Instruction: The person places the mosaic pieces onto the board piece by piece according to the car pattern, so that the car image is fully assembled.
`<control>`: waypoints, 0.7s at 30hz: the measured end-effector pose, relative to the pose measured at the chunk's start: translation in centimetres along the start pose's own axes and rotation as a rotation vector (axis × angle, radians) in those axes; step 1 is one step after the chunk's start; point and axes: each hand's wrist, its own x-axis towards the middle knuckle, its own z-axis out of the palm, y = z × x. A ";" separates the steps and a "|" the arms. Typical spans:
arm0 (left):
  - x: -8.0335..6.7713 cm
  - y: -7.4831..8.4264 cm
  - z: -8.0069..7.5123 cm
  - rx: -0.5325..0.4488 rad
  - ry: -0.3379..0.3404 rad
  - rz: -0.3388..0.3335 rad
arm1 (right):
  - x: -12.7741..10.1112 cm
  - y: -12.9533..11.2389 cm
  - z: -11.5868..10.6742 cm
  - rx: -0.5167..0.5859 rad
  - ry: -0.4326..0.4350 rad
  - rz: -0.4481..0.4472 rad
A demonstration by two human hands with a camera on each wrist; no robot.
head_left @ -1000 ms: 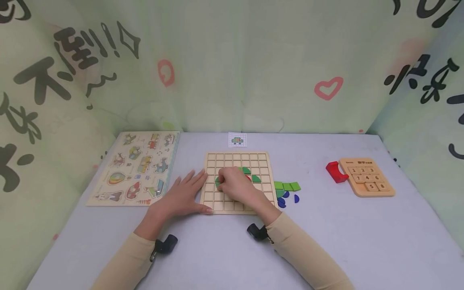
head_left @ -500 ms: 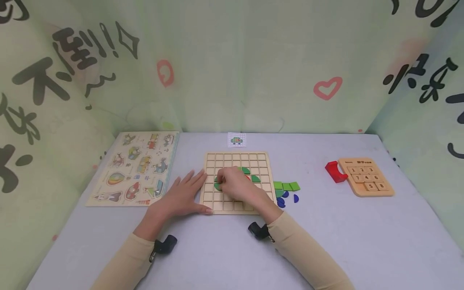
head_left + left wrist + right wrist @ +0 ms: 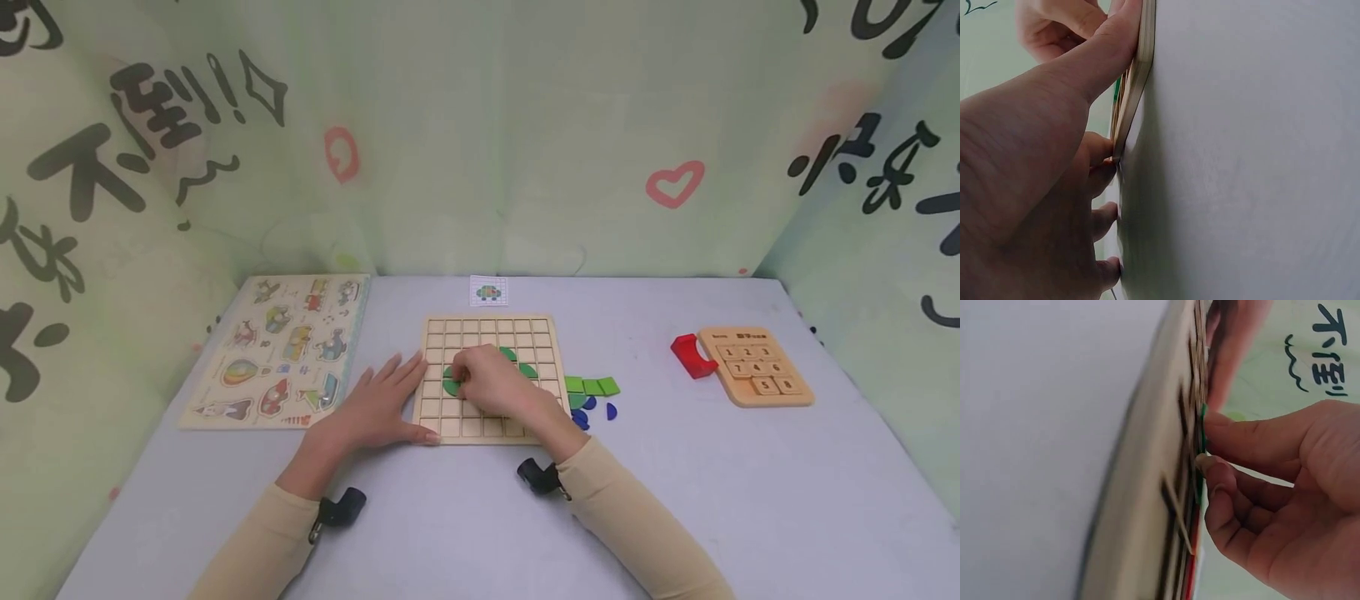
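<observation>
A wooden grid board (image 3: 480, 427) lies flat on the table with rounded green pieces (image 3: 528, 370) set in its cells. My left hand (image 3: 375, 408) spreads along its left side, thumb on the near corner and fingertips down by the edge. Over the middle of the board, my right hand (image 3: 495, 385) has curled fingers, thumb and forefinger pinching at a green piece (image 3: 1203, 415) low in the grid. A red piece (image 3: 1191, 569) shows nearby in the right wrist view. The palm and knuckles hide part of the pattern in the head view.
Loose green squares (image 3: 592, 386) and blue half-round pieces (image 3: 612, 411) lie right of the board. Behind it is a small picture card (image 3: 488, 292). A picture puzzle (image 3: 262, 358) lies left; a red curved piece (image 3: 693, 357) and wooden number puzzle (image 3: 757, 367) lie right.
The right hand stays at the same cells, its wrist shifting very slightly. The left hand keeps its place on the board's edge, and the head view has tilted a little.
</observation>
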 end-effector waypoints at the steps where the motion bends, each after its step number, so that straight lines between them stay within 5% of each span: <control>1: 0.0 0.0 0.0 0.000 0.000 -0.001 | -0.1 0.1 -0.3 0.008 -0.004 0.007; 15: 0.0 0.1 0.2 0.004 0.001 -0.014 | -4.1 5.6 -7.3 -0.094 -0.005 0.178; 21: -0.1 0.1 0.1 0.007 -0.006 -0.012 | -6.1 8.2 -8.7 -0.131 -0.065 0.268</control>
